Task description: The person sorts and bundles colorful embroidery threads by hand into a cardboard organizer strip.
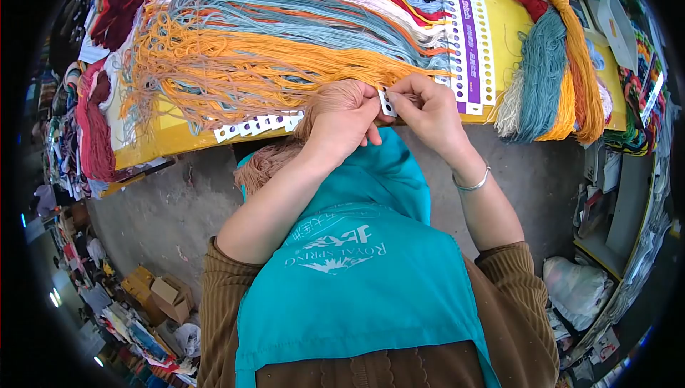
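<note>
The left hand point(337, 129) holds a soft, pinkish-tan bundle of thread point(334, 97) with its fingers curled in. Its thumb and first finger are close together by the left edge of a small white card with dark round holes point(387, 104). The right hand point(435, 113) has its thumb and first finger pinched together on the other side of that card, right by the holes. I cannot tell if a thin thread is caught in that pinch.

The card is just over the front edge of the yellow table point(494, 20). Close behind it are long orange threads point(285, 49) and a tall purple-and-white card with holes point(467, 38). More white cards with holes point(257, 128) peek out under the threads. Some pinkish-tan thread point(267, 165) hangs low by the bright teal apron point(357, 263).

To do this bit well, the left hand should grip the card firmly but not bend it, so the holes keep flat. The right fingers should work close to one hole, with tiny, slow moves. A hard tug could rip the card or make a knot. It helps to keep the tan bundle loose in the palm, away from the orange threads, so they do not tangle.
</note>
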`<control>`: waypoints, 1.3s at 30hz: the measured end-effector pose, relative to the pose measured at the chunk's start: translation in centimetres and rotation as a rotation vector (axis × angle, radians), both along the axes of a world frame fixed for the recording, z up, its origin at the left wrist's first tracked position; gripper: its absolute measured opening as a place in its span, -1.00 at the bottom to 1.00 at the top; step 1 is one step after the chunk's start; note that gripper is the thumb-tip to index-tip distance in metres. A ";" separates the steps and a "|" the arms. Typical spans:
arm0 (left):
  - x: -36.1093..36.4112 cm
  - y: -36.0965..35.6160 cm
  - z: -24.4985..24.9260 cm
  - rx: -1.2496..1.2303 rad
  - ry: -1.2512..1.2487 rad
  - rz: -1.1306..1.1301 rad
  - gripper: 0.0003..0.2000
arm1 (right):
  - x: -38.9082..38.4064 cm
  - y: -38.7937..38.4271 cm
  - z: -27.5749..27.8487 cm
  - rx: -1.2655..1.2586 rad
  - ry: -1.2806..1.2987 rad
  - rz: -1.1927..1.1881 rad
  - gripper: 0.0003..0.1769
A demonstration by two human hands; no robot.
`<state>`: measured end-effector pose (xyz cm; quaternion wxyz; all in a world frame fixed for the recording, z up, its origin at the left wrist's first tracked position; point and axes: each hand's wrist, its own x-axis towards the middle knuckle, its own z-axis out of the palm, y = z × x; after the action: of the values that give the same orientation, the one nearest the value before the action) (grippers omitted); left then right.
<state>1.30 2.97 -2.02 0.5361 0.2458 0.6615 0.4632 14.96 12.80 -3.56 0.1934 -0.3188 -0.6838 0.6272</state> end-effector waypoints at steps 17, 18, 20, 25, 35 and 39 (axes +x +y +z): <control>-1.8 -1.6 0.5 0.092 -0.004 0.055 -0.87 | -0.8 0.2 0.2 0.322 -0.204 0.086 -0.76; -1.7 -1.5 0.6 0.080 -0.023 0.060 -0.87 | -0.8 0.1 0.2 0.355 -0.220 0.092 -0.75; -1.7 -1.4 1.1 0.056 -0.060 0.072 -0.87 | -0.9 0.0 0.2 0.391 -0.237 0.094 -0.74; -1.8 -1.5 0.8 0.069 -0.160 0.003 -0.86 | -1.2 -0.1 -0.1 0.463 -0.258 0.085 -0.71; -1.6 0.3 2.5 -0.035 0.159 -0.228 -0.78 | -1.2 1.1 -0.8 -0.021 -0.017 0.076 -0.68; -1.7 0.7 1.2 0.037 0.420 -0.359 -0.81 | -1.1 1.4 -0.5 -0.029 -0.046 0.115 -0.63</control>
<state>-0.41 3.67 -0.80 0.4561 0.4594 0.6955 0.3116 13.89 14.15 -4.09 0.1369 -0.2960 -0.6962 0.6395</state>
